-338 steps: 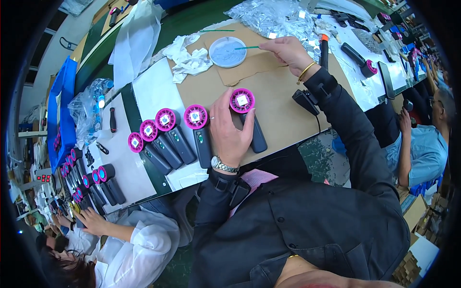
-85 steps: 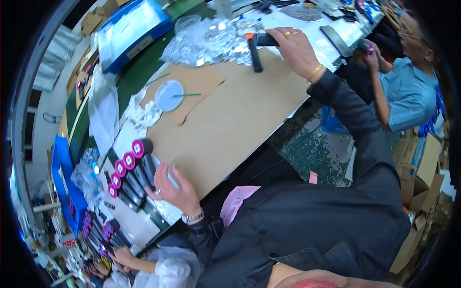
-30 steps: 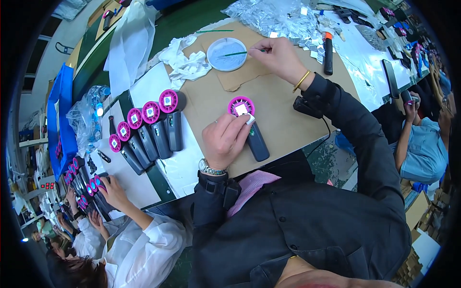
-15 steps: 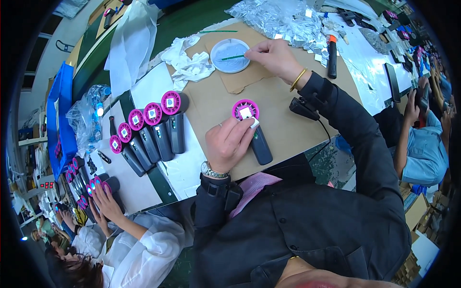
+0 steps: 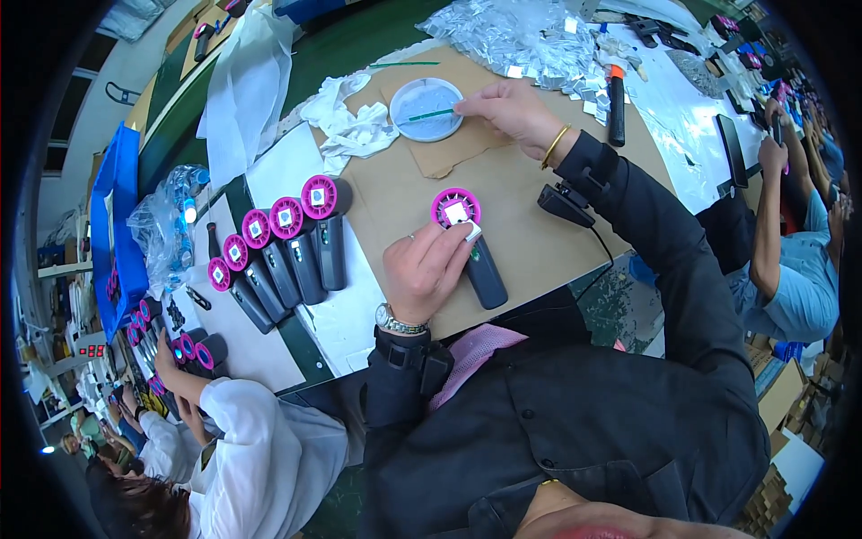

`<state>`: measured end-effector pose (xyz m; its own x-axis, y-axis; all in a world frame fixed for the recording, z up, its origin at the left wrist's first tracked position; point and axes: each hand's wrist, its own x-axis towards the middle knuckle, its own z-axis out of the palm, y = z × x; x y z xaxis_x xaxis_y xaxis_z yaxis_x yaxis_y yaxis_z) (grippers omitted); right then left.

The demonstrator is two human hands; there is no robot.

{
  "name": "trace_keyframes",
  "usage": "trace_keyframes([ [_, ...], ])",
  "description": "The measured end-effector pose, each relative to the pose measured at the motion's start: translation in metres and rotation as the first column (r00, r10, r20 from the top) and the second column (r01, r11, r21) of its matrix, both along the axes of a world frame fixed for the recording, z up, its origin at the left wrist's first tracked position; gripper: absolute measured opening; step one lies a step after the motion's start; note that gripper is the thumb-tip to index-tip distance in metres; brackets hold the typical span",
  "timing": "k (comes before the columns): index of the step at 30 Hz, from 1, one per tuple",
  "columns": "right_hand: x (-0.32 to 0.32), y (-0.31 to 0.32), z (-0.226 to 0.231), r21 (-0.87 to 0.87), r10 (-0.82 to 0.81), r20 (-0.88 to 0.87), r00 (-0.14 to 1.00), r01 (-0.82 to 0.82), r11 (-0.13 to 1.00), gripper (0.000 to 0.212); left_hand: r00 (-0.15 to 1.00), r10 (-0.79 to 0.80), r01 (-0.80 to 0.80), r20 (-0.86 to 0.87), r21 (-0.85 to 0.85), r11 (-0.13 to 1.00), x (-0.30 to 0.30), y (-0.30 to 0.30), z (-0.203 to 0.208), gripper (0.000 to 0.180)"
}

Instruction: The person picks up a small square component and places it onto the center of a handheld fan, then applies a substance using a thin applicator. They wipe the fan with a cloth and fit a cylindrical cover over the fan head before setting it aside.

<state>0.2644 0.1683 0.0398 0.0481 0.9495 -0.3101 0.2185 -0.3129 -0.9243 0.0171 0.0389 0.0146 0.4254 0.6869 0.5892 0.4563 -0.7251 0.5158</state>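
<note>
A thin green stick (image 5: 431, 115) is pinched in my right hand (image 5: 514, 115), its tip over the grey paste in a round white dish (image 5: 396, 125). My left hand (image 5: 420, 274) is closed on a small white square piece (image 5: 473, 233) between thumb and fingers. Just beyond those fingers is the pink round head of a dark-handled handheld fan (image 5: 486, 277), lying on the cardboard. A white square (image 5: 457, 212) sits at the middle of its head. My left fingers partly cover the fan where head meets handle; whether they touch it I cannot tell.
Several similar fans (image 5: 305, 268) lie in a row at left, grey paste on their white squares. A crumpled white cloth (image 5: 355, 126) is beside the dish. Silvery packets (image 5: 521, 45) and an orange-and-black tool (image 5: 616, 108) lie at far right. A co-worker in white (image 5: 269, 440) sits at left.
The stick and my right hand have shifted slightly within the dish area. My left hand stays nearly still. The co-worker's hand at left has moved off the near fans toward the farther ones.
</note>
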Motion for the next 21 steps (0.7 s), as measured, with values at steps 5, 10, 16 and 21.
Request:
trace_keyframes([
  [5, 0.007, -0.005, 0.009, -0.051, -0.030, -0.133, 0.991, 0.023, 0.998, 0.024, 1.000, 0.004, -0.004, 0.003, 0.037, 0.999, -0.001, 0.002, -0.005, 0.030],
  [10, 0.027, -0.013, 0.011, 0.026, -0.027, -0.207, 0.978, 0.033, 0.999, 0.023, 1.000, 0.013, -0.014, 0.005, 0.060, 0.998, 0.000, 0.003, -0.007, 0.030],
  [16, 0.038, -0.026, 0.010, 0.039, -0.138, -0.136, 0.981, 0.145, 0.989, 0.022, 1.000, 0.020, -0.020, 0.001, 0.005, 1.000, 0.000, 0.001, -0.003, 0.028],
  [21, 0.050, -0.026, 0.031, 0.088, -0.048, -0.245, 0.968, 0.072, 0.994, 0.024, 0.999, 0.018, -0.017, 0.040, -0.024, 1.000, 0.002, 0.000, -0.001, 0.026],
])
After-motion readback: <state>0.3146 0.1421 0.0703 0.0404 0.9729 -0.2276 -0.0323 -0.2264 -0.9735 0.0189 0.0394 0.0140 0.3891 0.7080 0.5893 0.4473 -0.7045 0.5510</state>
